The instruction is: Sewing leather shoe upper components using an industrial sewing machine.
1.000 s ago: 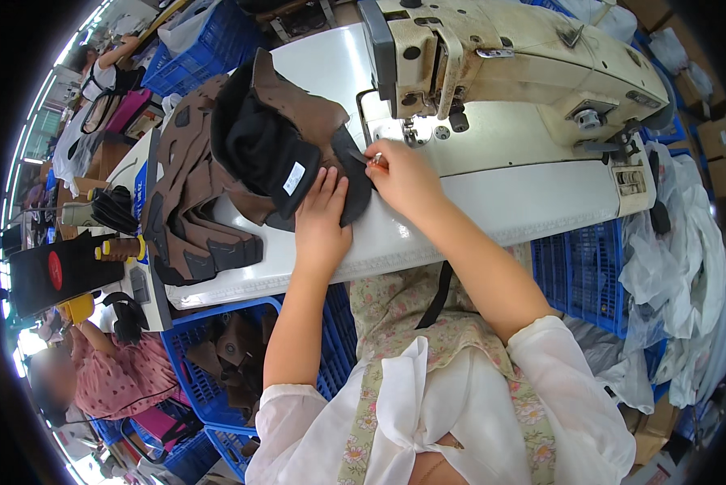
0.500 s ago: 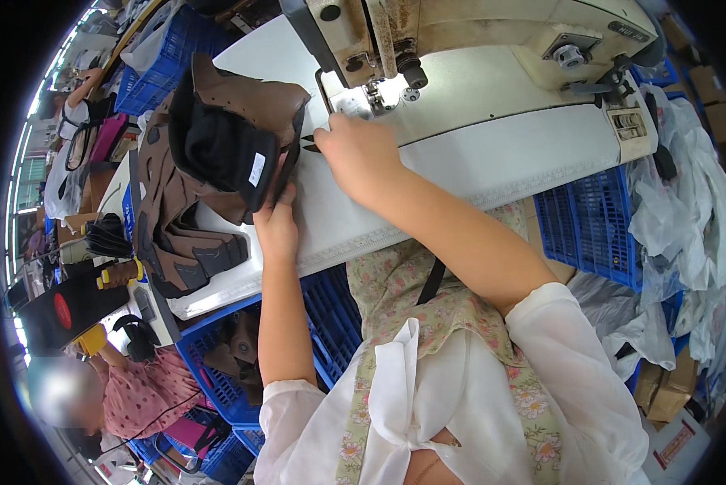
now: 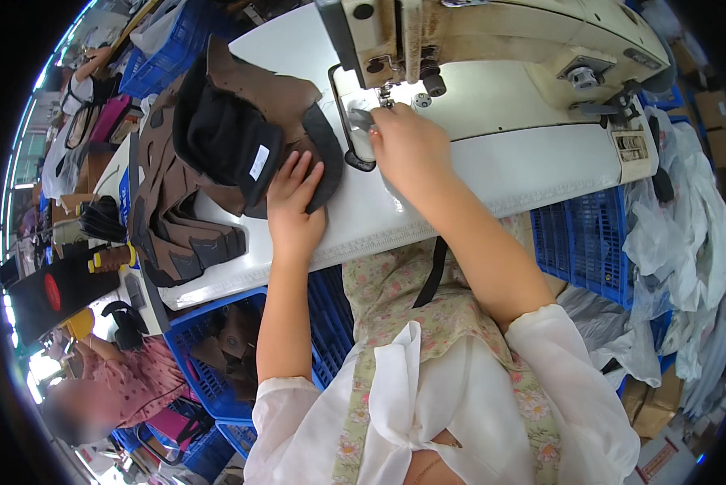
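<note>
Brown leather-look, black-lined shoe upper [image 3: 278, 90], upper left of frame, lies under the flat, spread left hand [image 3: 296, 198]; right hand [image 3: 415, 145], upper centre, pinches a small grey pointed blade [image 3: 361, 119]; probably thread-trimming; next likely calls for a clean snip.

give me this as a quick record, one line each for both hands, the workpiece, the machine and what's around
left hand: left hand spread on the workpiece, fingers over its dark edge
right hand: right hand beside the needle area, gripping a small pointed tool, exact kind unclear
workpiece: brown and black workpiece with a white label
machine: cream sewing machine on a white table
left: stacked brown pieces
below left: blue crate
far right: plastic bags
</note>
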Action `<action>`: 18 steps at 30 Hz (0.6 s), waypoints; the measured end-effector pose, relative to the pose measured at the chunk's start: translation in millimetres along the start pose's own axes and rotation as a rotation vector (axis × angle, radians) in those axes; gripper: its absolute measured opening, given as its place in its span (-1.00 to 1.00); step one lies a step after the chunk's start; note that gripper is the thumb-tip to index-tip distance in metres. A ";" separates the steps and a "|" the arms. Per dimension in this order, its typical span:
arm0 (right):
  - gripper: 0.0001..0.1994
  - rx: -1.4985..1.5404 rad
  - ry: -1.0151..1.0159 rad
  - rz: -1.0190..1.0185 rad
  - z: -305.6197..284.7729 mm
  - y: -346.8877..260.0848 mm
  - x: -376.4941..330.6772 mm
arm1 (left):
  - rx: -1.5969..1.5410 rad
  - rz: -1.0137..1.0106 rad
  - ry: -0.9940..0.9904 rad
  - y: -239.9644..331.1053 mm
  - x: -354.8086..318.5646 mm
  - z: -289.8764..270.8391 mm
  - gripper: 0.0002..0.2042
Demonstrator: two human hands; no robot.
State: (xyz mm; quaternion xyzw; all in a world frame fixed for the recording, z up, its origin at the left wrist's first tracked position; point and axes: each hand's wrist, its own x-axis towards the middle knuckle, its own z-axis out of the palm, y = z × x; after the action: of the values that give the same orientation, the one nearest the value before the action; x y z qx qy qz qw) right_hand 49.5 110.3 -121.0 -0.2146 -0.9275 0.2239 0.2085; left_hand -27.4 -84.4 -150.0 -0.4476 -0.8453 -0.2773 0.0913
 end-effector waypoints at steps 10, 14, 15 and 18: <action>-0.71 0.284 -0.280 0.014 20.3 -8.4 23.7 | 0.097 0.125 -0.004 6.2 2.9 3.9 -0.52; -0.68 0.351 -0.339 0.062 18.4 -11.5 28.7 | 0.112 0.120 -0.003 6.7 3.2 3.1 -0.52; -0.67 0.386 -0.352 0.073 18.5 -11.7 29.5 | 0.111 0.121 -0.003 6.5 3.3 3.5 -0.52; -0.67 0.432 -0.385 0.097 20.4 -14.2 32.1 | 0.118 0.119 -0.002 6.3 2.5 2.0 -0.53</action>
State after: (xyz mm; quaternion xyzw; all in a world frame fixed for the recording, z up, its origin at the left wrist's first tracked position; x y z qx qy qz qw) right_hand 9.0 108.0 -121.1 -0.1631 -0.8695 0.4625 0.0583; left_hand -23.6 -78.7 -148.2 -0.4910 -0.8323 -0.2206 0.1327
